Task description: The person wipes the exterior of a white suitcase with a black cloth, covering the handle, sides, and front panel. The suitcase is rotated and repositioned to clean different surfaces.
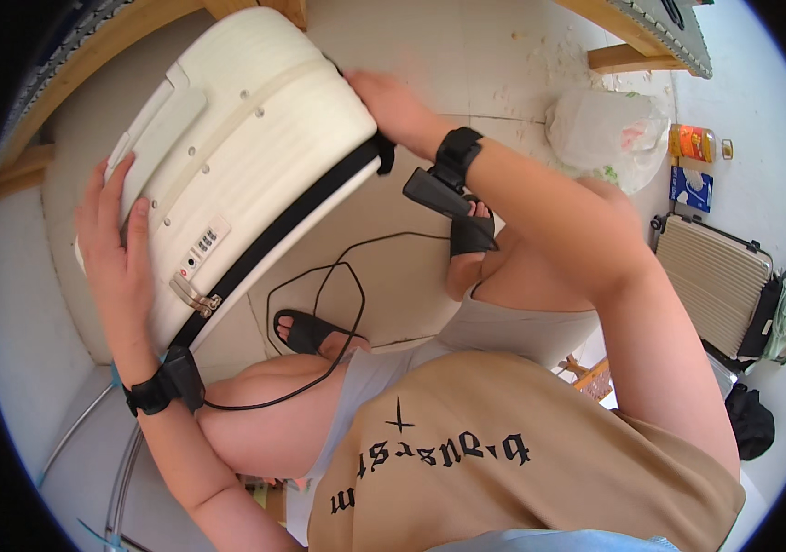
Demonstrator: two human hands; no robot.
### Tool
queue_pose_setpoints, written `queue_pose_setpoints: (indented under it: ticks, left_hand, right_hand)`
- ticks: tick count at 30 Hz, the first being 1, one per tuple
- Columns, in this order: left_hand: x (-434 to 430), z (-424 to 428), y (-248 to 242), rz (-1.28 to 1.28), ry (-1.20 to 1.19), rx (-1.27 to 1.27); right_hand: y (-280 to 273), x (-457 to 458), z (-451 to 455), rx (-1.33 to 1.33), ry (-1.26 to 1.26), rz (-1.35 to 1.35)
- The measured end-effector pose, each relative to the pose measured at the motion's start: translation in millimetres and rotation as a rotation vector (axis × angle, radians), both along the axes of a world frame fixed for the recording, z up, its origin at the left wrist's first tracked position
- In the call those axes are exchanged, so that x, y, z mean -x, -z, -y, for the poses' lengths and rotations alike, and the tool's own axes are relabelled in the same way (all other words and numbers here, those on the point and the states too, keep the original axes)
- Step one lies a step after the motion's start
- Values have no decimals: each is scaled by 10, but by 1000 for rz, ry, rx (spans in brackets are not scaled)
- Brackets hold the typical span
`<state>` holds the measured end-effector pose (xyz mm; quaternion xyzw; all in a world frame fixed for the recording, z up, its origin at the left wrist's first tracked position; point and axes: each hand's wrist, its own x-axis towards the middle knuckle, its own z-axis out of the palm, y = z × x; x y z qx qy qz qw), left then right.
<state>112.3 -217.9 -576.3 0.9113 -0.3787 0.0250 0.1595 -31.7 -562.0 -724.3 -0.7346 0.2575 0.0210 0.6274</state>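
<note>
A white hard-shell suitcase (248, 131) is tilted in front of me at the upper left. Its side carries a carry handle (165, 141), a combination lock (207, 239) and a metal latch (194, 295). Black trim (282, 238) runs along the seam. My left hand (117, 241) grips the suitcase beside the handle, thumb and fingers spread over the shell. At the far right corner, my right hand (393, 103) is slightly blurred and holds the suitcase's edge, its fingertips hidden behind it. Black straps with small devices circle both wrists.
A black cable (363, 297) loops from the left wrist device across the tiled floor between my sandalled feet. On the right are a white plastic bag (607, 131), an oil bottle (697, 143) and a ribbed beige suitcase (714, 279). Wooden table frames (641, 58) edge the top.
</note>
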Motion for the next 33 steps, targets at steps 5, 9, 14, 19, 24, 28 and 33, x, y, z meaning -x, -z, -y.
queue_pose_setpoints:
  ticks: [5,9,14,19,24,28,33]
  left_hand:
    - [-5,-8,-62,-47,42,4]
    - [-11,-54,-25,-52,78,-4]
    - [4,-58,14,-83,23,50]
    - [-22,-26,14,-58,56,53]
    - [3,-97,22,-77,35,74]
    - [-38,-116,45,-24,44,74]
    - [-74,-98,53,-23,48,74]
  right_hand:
    - [452,-71,300,368,-211,-354]
    - [-162,-325,385,155,174,30]
    - [-1238,-261,-273,336,28,647]
    - [-1284,-111,-745,840,-284,653]
    - [-978,-320,-424,605,-119,584]
    - [-409,-366,-118,221,39,246]
    - [1018,-175,168,210,-332,-15]
